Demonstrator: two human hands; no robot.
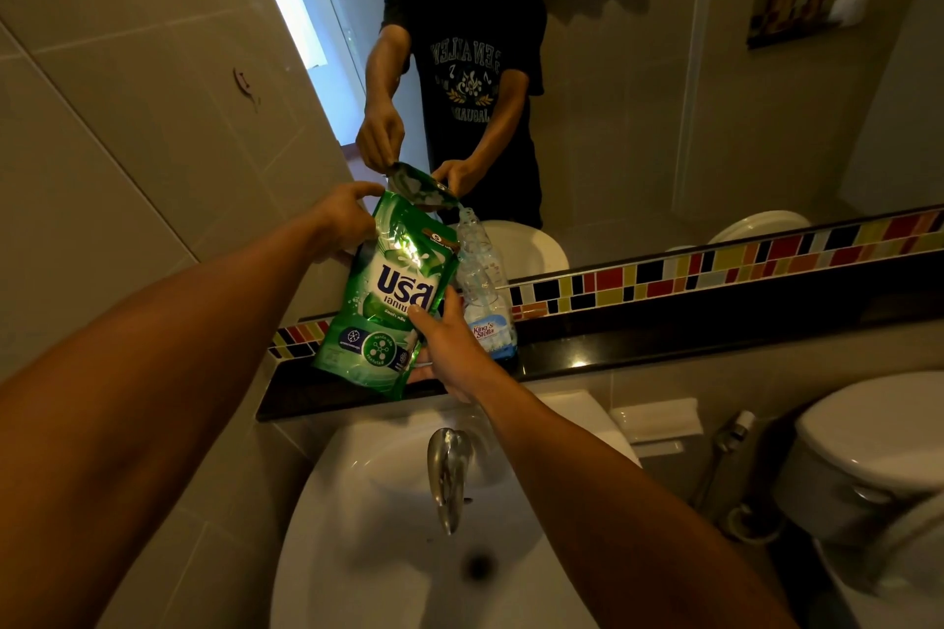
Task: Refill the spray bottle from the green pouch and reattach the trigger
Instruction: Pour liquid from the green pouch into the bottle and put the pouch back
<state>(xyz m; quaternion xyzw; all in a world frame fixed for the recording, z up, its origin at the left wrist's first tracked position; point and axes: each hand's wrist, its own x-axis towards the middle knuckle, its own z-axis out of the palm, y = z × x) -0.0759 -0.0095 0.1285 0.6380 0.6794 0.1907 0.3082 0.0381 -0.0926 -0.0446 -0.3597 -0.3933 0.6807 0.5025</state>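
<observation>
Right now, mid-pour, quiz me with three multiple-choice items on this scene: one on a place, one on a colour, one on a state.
1. Where does the clear bottle stand?
A. In the sink basin
B. On the dark ledge under the mirror
C. On the toilet lid

2. What is the main colour of the pouch?
A. Green
B. Red
C. Yellow

3. How is the pouch held?
A. Lying flat on the ledge
B. Hanging from the tap
C. Lifted in both hands and tilted toward the bottle's mouth

Answers:
1 B: the bottle's base rests on the dark ledge, behind the sink.
2 A: the pouch's printed face is green with white lettering.
3 C: the left hand has a grip on the top corner, the right hand supports the lower edge, and the top leans over the bottle.
</observation>
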